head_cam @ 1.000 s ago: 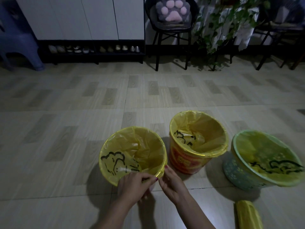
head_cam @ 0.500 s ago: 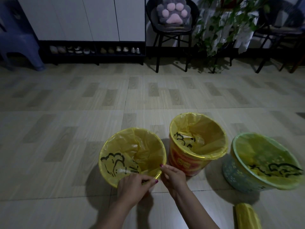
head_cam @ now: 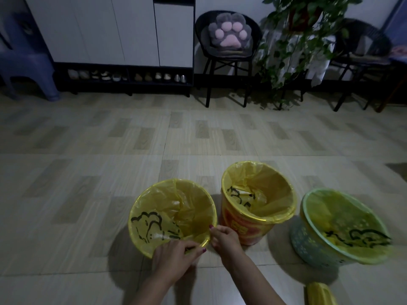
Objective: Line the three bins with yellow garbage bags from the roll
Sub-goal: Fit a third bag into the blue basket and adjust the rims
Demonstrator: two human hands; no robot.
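Observation:
Three bins stand in a row on the floor, each with a yellow bag folded over its rim. The left bin (head_cam: 141, 238) is nearest me. My left hand (head_cam: 174, 258) pinches the bag edge at its near rim. My right hand (head_cam: 224, 238) grips the bag at the rim's right side. The red and yellow middle bin (head_cam: 240, 230) and the pale green right bin (head_cam: 308, 245) are untouched. The yellow bag roll (head_cam: 319, 294) lies at the bottom right, partly cut off.
Tiled floor (head_cam: 110, 172) stretches ahead. At the back stand a white cabinet (head_cam: 110, 29) with shoes under it, a black chair (head_cam: 226, 53) with a paw cushion, a trailing plant (head_cam: 297, 36), a second chair (head_cam: 361, 56) and a blue stool (head_cam: 26, 69).
Both hands stay on the left bin's near rim; the right hand shifted slightly up along the rim. The view tilted up a little.

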